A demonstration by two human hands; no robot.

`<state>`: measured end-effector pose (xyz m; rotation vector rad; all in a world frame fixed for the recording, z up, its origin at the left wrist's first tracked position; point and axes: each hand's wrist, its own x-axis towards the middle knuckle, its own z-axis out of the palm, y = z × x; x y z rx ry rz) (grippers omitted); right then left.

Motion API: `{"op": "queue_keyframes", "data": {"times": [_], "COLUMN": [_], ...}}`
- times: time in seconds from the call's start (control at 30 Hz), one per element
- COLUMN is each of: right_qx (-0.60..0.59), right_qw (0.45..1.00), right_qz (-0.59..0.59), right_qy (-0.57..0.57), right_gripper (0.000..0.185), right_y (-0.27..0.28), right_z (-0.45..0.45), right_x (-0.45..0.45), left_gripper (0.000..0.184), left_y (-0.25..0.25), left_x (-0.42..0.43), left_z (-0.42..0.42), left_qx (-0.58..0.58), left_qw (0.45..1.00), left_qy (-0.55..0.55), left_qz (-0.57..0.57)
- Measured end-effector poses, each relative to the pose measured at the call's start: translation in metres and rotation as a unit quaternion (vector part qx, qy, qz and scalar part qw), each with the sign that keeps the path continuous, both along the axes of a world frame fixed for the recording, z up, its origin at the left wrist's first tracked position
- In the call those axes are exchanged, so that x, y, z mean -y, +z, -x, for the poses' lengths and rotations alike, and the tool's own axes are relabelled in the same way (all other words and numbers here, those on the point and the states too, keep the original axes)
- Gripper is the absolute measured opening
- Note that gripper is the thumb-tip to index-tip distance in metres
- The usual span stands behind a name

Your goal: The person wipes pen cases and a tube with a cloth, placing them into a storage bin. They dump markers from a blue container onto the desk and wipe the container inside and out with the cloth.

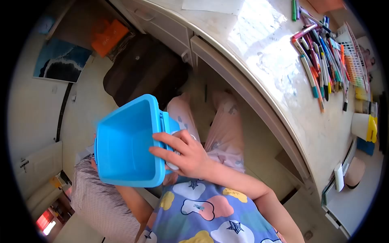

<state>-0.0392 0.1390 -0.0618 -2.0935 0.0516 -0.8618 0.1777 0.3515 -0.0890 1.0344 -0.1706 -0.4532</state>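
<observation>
A light blue plastic bin [129, 141], tilted so that its inside shows, is held over my lap. Nothing can be seen inside it. My right hand [184, 152] is closed on its right side, with fingers reaching over the rim near a blue handle-like part. From the lower left my other forearm goes behind the bin. Only a sliver of my left hand [94, 164] shows at the bin's far left edge, gripping it there; the rest is hidden.
Many pens and markers [322, 60] lie on the white desk [259, 52] at right, beside a white basket [352, 52]. A dark brown table or stool [142, 69] is ahead. An orange bag [108, 37] stands behind it, and a grey textured cover [97, 202] is at lower left.
</observation>
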Motion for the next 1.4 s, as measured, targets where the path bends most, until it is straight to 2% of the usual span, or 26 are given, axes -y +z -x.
{"op": "queue_keyframes", "data": {"times": [0.1,0.13,0.23,0.3,0.33,0.37,0.43,0.5,0.53,0.57,0.63,0.7,0.77,0.8,0.87,0.93,0.97,1.07,1.2,1.33,1.4], "right_qx": [-0.025,-0.052,-0.05,-0.079,-0.081,-0.1,-0.18,-0.248,-0.207,-0.211,-0.248,-0.329,-0.394,-0.445,-0.541,-0.526,-0.539,-0.586,-0.62,-0.64,-0.647], "right_qw": [1.0,0.998,0.99,0.984,0.985,0.973,0.964,0.933,0.953,0.962,0.93,0.87,0.79,0.77,0.721,0.737,0.728,0.693,0.673,0.666,0.663], "right_qz": [-0.013,-0.034,-0.127,-0.15,-0.133,-0.195,-0.197,-0.26,-0.222,-0.164,-0.26,-0.338,-0.386,-0.357,-0.296,-0.341,-0.342,-0.336,-0.316,-0.292,-0.282], "right_qy": [-0.009,0.002,-0.046,-0.062,-0.075,-0.073,-0.016,0.004,-0.015,-0.053,-0.082,-0.143,-0.269,-0.286,-0.317,-0.254,-0.25,-0.253,-0.25,-0.247,-0.249], "right_gripper": [0.033,0.049,0.059,0.065,0.067,0.063,0.059,0.056,0.056,0.05,0.038,0.026,0.022,0.025,0.031,0.039,0.039,0.04,0.041,0.042,0.042], "right_y": [-0.004,-0.007,-0.024,-0.039,-0.05,-0.06,-0.081,-0.102,-0.136,-0.162,-0.197,-0.246,-0.287,-0.307,-0.349,-0.432,-0.45,-0.472,-0.487,-0.491,-0.5], "right_z": [-0.012,-0.014,-0.047,-0.078,-0.097,-0.115,-0.146,-0.167,-0.173,-0.172,-0.155,-0.127,-0.11,-0.1,-0.079,-0.028,-0.021,-0.021,-0.026,-0.037,-0.04], "right_x": [0.003,0.006,0.015,0.027,0.034,0.039,0.064,0.082,0.088,0.095,0.108,0.119,0.122,0.123,0.122,0.123,0.123,0.116,0.112,0.109,0.107], "left_gripper": [0.076,0.076,0.076,0.076,0.076,0.076,0.07,0.068,0.068,0.068,0.069,0.063,0.058,0.052,0.043,0.04,0.04,0.043,0.043,0.047,0.048], "left_y": [-0.017,-0.024,-0.047,-0.065,-0.072,-0.077,-0.087,-0.116,-0.129,-0.136,-0.142,-0.144,-0.154,-0.156,-0.151,-0.153,-0.151,-0.15,-0.139,-0.126,-0.125], "left_x": [-0.012,-0.02,-0.036,-0.038,-0.035,-0.03,-0.013,-0.004,-0.004,-0.004,0.008,0.014,0.017,0.017,0.013,0.016,0.023,0.022,0.026,0.044,0.042], "left_z": [-0.01,-0.012,-0.027,-0.039,-0.046,-0.052,-0.066,-0.077,-0.078,-0.072,-0.066,-0.054,-0.045,-0.045,-0.051,-0.058,-0.062,-0.071,-0.072,-0.066,-0.066], "left_qx": [-0.003,-0.002,0.004,0.007,0.006,0.0,-0.019,-0.006,-0.002,-0.036,-0.103,-0.121,-0.147,-0.138,-0.094,-0.073,-0.067,-0.055,-0.055,-0.088,-0.091], "left_qw": [1.0,1.0,0.997,0.995,0.994,0.993,0.99,0.979,0.967,0.964,0.958,0.941,0.921,0.909,0.899,0.886,0.879,0.863,0.85,0.773,0.767], "left_qy": [0.019,0.03,0.071,0.095,0.107,0.116,0.135,0.172,0.183,0.191,0.199,0.22,0.217,0.245,0.228,0.24,0.256,0.269,0.295,0.376,0.384], "left_qz": [0.009,0.009,0.012,0.011,0.011,0.02,0.03,-0.109,-0.18,-0.18,-0.179,-0.229,-0.289,-0.307,-0.363,-0.39,-0.396,-0.424,-0.434,-0.503,-0.506]}}
